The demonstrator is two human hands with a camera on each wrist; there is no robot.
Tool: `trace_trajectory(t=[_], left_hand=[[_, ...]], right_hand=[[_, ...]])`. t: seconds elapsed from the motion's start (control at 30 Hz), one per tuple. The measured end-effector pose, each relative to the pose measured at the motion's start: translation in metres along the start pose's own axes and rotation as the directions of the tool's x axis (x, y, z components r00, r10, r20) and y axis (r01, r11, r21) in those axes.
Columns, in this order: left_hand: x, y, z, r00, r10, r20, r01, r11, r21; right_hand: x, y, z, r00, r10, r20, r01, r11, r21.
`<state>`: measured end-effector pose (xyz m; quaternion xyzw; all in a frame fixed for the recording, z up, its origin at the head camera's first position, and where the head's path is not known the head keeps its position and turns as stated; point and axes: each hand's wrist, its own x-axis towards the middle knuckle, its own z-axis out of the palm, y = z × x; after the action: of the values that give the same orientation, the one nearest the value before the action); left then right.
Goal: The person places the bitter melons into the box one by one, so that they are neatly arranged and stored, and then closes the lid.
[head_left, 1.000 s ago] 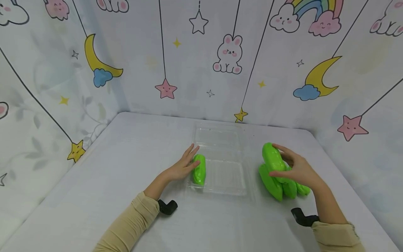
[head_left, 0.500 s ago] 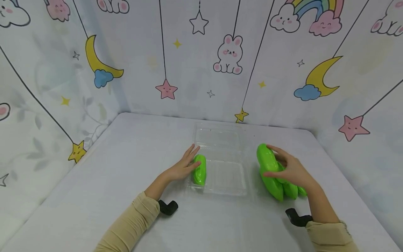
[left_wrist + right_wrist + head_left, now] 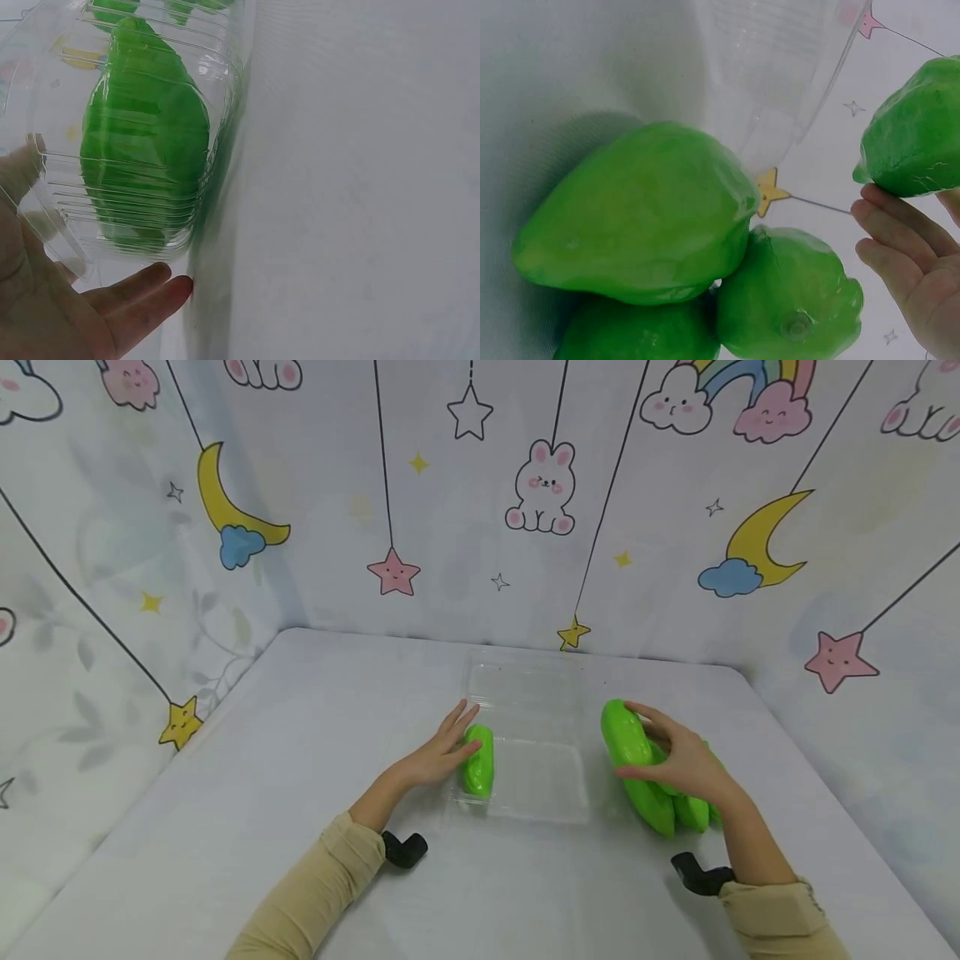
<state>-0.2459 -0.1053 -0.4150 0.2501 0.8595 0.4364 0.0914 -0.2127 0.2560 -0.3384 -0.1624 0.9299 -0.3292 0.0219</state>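
In the head view my right hand (image 3: 682,764) grips a glossy green papaya-shaped fruit (image 3: 624,735), thumb low and fingertips at its top, raised over a pile of similar green fruits (image 3: 652,810). The right wrist view shows that held fruit (image 3: 915,135) against the fingers, apart from the pile. My left hand (image 3: 431,760) lies at the left side of a clear plastic container (image 3: 536,781), fingers spread and fairly straight. One green fruit (image 3: 480,768) sits inside along that left wall. Seen from the left wrist, the fingers (image 3: 146,311) reach past the container's ribbed end.
The container's clear lid (image 3: 521,685) lies folded back behind it on the white table (image 3: 337,710). Black wrist mounts (image 3: 405,850) sit below each hand. A patterned curtain (image 3: 450,510) surrounds the back and sides.
My right hand has moved left with the held fruit, toward the container. The left hand has stayed almost in place beside the container.
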Motion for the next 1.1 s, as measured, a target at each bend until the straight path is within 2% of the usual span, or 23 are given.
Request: trace_trajectory(t=[0.53, 0.77, 1.1], left_hand=[[0.006, 0.0, 0.001, 1.0, 0.023, -0.006, -0.024, 1.0, -0.014], [0.007, -0.002, 0.003, 0.999, 0.032, -0.007, -0.032, 0.999, -0.019], [0.006, -0.004, 0.002, 0.999, 0.037, -0.011, -0.038, 0.999, -0.023]], right_hand=[[0.009, -0.01, 0.016, 1.0, -0.014, 0.012, 0.014, 1.0, 0.02], [0.015, -0.016, 0.023, 0.998, -0.053, 0.021, 0.051, 0.997, 0.061], [0.02, -0.02, 0.042, 0.997, -0.074, 0.02, 0.073, 0.994, 0.079]])
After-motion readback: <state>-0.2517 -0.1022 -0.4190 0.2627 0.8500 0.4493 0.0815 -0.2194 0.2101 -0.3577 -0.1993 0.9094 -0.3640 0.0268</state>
